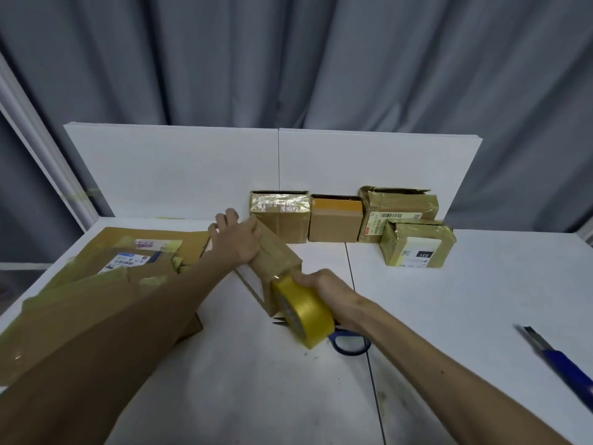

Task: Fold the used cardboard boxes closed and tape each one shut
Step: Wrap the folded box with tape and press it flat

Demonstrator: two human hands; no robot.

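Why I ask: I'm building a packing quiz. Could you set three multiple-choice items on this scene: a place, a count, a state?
1. Where do the blue-handled scissors lie? A) beneath the right hand and yellow tape roll B) atop a box C) on the floor
2. How many back boxes stand beyond the hands? A) two B) four C) six
3. What is the left hand doing? A) gripping the small box B) resting flat C) hanging idle
Key: 1A, the handle loop shows under the roll; 2B, four counted; 3A, fingers curl over it.

Left hand [236, 240] palm down, fingers curled over; right hand [324, 292] curled, gripping.
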